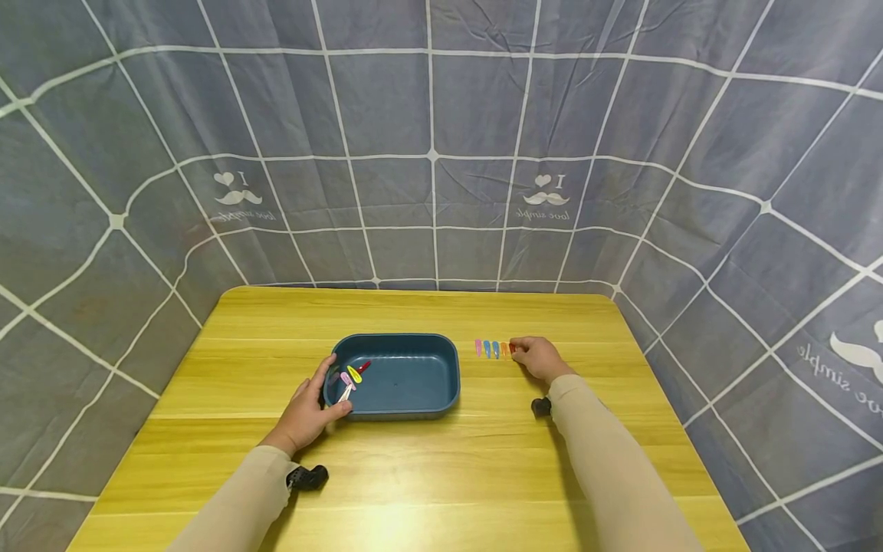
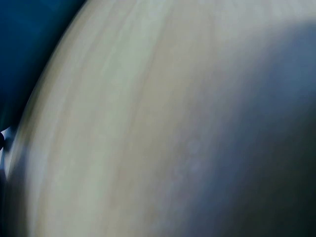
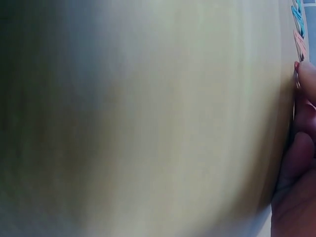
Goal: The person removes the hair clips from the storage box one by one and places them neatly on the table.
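Observation:
A dark blue plastic basin [image 1: 403,414] sits on the table, and my left hand [image 1: 306,410] holds its left end, fingers along the side and thumb at the front rim. Several snap hair clips lie inside at the left, among them a yellow clip [image 1: 355,374], a red clip [image 1: 364,366] and a white clip [image 1: 346,393]. Right of the basin, my right hand [image 1: 540,358] pinches a red hair clip [image 1: 513,348] at the right end of a row. That row also has a pink clip [image 1: 478,348], two blue clips [image 1: 491,349] and an orange clip [image 1: 504,349].
The wooden table [image 1: 414,491] ends at a grey checked curtain [image 1: 386,192] behind and at both sides. Black wrist cameras [image 1: 307,478] sit on both wrists. Both wrist views show mostly blurred tabletop, with part of the basin at the left wrist view's edge.

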A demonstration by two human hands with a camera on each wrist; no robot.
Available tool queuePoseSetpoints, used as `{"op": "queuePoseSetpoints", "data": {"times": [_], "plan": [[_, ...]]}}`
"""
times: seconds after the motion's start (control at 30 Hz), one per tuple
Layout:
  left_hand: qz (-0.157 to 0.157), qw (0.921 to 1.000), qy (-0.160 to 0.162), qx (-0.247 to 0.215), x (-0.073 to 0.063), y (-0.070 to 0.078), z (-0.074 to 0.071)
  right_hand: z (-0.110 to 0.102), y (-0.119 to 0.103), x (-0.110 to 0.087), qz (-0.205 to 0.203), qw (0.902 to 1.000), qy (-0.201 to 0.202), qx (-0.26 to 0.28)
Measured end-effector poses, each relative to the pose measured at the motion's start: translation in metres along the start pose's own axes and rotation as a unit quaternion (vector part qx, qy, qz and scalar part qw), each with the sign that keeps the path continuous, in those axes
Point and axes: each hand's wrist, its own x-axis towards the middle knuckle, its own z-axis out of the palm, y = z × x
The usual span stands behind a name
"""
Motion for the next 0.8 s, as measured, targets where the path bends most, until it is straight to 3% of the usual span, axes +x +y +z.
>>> {"op": "queuePoseSetpoints", "data": {"times": [0.8], "plan": [[0.005,1.0000,0.002,0.002,-0.0002,-0.0018,-0.0004,0.0002,0.0040,0.0016,0.006,0.9998,-0.006,0.018]]}}
